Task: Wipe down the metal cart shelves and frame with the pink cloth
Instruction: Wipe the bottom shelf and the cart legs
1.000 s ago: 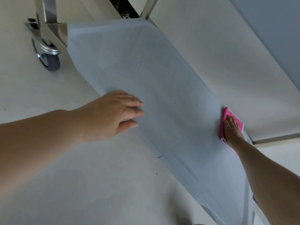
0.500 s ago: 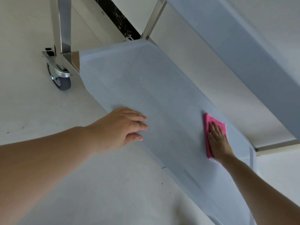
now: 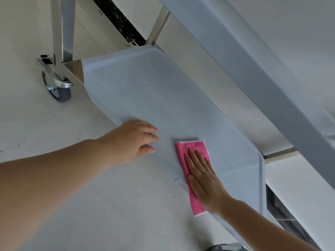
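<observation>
A: Where was the pink cloth (image 3: 192, 167) found?

B: It was laid flat on the lower shelf (image 3: 136, 91) of the metal cart, near the shelf's front edge and toward its right-hand end. Its long axis was set across the shelf's width, so that its near end was hung slightly past the front lip.

A: And how was it held?

B: It was pressed down by the right hand (image 3: 204, 178), with the fingers kept straight and spread over the cloth. Nothing was curled round it or pinched. It was pinned by the flat palm only.

A: What was done with the left hand (image 3: 134, 140)?

B: It was rested on the same shelf, just left of the cloth, with relaxed fingers and nothing grasped. The shelf seemed to be steadied by it. A narrow strip of bare shelf was left between its fingertips and the cloth's left edge.

A: Which relation was the coming stroke judged to depend on?

B: The shelf's long axis was run from the near right to the far left, toward the caster wheel (image 3: 58, 87). The unwiped stretch, where water droplets (image 3: 152, 95) were seen, was lain up and to the left of the cloth. The left hand was placed nearly in that path, so a leftward pass would likely be blocked unless that hand was lifted or the stroke was angled toward the back rim.

A: And the upper shelf (image 3: 235, 57)?

B: It was seen overhead and apart from both hands, judged as work yet to be reached.
</observation>
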